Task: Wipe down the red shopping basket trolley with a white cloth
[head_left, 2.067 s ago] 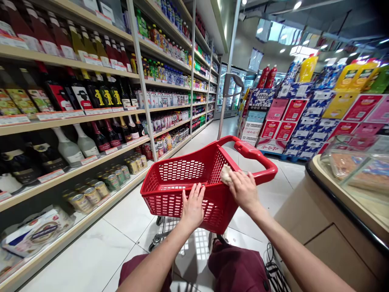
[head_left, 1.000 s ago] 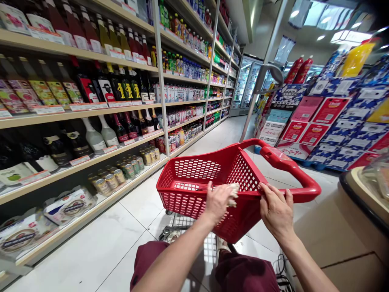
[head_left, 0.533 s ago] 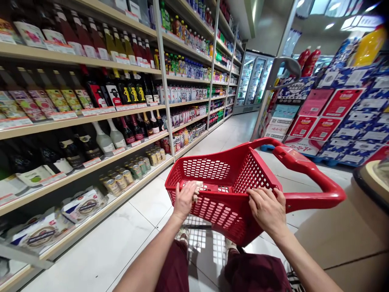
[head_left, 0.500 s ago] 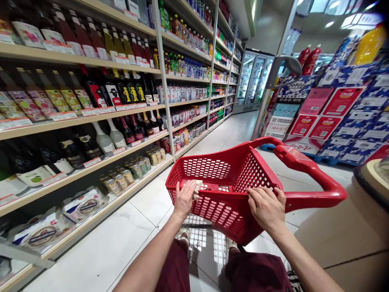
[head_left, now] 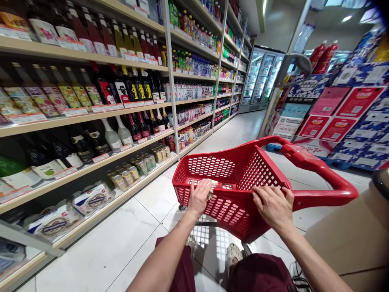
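A red plastic shopping cart [head_left: 225,211] with perforated basket walls stands right in front of me. My left hand [head_left: 199,198] presses a pale, crumpled cloth [head_left: 212,189] onto the near rim of the basket. Most of that cloth is hidden under the fingers. Further right on the same rim, my right hand [head_left: 275,205] grips the cart, fingers curled over the edge close to the handle end. The part of the basket floor that shows holds no goods. The cart's red handle [head_left: 328,168] loops out to the right, untouched by either hand.
Shelves [head_left: 148,138] of bottles and cans run along the left. Stacked cartons [head_left: 331,121] stand at the right behind a grey post [head_left: 272,109]. Glass-door fridges [head_left: 263,79] are at the aisle's far end. A beige rounded object [head_left: 340,231] sits close at my right.
My left hand and the cloth have slid a little to the right along the rim. My right hand keeps its place on the cart. The whole view has shifted slightly.
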Motion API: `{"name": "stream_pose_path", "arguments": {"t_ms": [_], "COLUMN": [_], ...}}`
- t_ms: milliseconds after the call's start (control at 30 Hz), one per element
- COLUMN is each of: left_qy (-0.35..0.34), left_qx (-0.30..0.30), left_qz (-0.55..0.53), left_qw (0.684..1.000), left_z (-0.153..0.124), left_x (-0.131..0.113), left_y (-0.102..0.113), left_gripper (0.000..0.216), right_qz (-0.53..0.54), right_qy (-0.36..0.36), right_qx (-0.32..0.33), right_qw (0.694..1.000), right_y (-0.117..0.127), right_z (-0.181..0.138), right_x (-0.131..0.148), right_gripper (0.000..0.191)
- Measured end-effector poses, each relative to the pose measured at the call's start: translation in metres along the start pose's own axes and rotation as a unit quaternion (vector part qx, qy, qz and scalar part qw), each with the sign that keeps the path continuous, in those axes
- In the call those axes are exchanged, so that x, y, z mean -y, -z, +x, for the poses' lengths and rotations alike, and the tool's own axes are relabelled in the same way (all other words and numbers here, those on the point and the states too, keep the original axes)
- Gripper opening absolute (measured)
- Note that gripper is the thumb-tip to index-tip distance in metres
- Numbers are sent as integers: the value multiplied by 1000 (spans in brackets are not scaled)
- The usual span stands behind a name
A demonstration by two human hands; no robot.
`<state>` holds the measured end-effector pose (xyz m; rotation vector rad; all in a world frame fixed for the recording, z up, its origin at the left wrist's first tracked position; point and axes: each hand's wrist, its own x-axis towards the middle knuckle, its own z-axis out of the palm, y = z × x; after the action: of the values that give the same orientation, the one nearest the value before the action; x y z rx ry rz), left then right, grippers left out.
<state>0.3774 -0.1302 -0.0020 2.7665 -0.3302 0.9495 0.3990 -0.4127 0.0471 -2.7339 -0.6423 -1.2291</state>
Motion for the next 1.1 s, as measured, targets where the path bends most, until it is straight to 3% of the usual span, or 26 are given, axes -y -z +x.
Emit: {"name": "stream_pose_path", "arguments": {"t_ms": [67, 233, 400, 567, 700, 733, 900, 1033, 1100], "left_qy": [1, 143, 25, 126, 2, -3, 146, 30, 21], "left_qx": [2, -38, 8, -46, -35, -37, -124, -50, -21], "left_qz": [2, 56, 27, 50, 19, 16, 28, -11, -14], "left_qw": [1000, 987, 999, 990, 999, 999, 981, 998, 999], "left_z": [-2, -11, -10, -14, -12, -12, -12, -7, -7], "left_x": [5, 33, 28, 38, 33, 34, 43, 31, 35], "left_y": [1, 8, 3, 2, -6, -7, -12, -14, -9], "left_gripper": [37, 38, 40, 41, 43, 43, 42, 43, 42], "right_qz": [-7, -25, -39, -39, -33, -31, -25, -22, -19], "right_qy": [14, 3, -2, -10, -15, -11, -12, -23, -16], "right_qx": [-1, -10, -12, -19, -16, -15, -13, -6, -2], "right_qw": [1000, 1000, 999, 999, 999, 999, 1000, 999, 1000], "right_y": [0, -3, -4, -3, -2, -2, 0, 2, 3], "right_z": [0, 0, 0, 1, 3, 3, 4, 4, 4], "right_x": [0, 2, 6, 9, 9, 9, 11, 13, 12], "right_gripper": [24, 22, 21, 19, 18, 19, 19, 19, 21]}}
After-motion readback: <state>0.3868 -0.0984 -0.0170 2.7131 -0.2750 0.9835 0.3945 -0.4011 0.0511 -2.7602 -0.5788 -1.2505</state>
